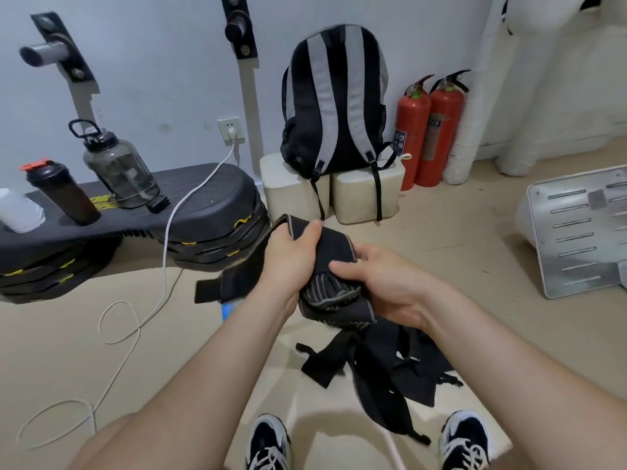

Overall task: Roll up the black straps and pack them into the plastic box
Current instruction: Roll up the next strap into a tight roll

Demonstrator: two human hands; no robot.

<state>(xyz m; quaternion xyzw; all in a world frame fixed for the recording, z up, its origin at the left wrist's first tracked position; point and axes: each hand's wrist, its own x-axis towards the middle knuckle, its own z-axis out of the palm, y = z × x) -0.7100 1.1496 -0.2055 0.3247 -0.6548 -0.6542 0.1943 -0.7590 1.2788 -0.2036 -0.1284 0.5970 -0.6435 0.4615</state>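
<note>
A black strap [330, 249] with grey edging is half rolled in front of me, its coiled end showing grey stripes. My left hand [291, 256] grips the flat stretch of the strap, thumb on top. My right hand [383, 283] holds the roll, thumb pressed on its top. The loose tail hangs down to the left behind my left wrist. A heap of more black straps [383, 371] lies on the floor between my shoes. A blue-edged clear thing [226, 310], possibly the plastic box, peeks out behind my left forearm; most of it is hidden.
A stack of black step platforms [210, 212] at left carries bottles [118, 167] and a white charging cable [163, 266] trailing over the floor. A backpack [336, 100] sits on beige blocks by the wall, beside two red fire extinguishers [427, 130]. A white panel [583, 228] lies at right.
</note>
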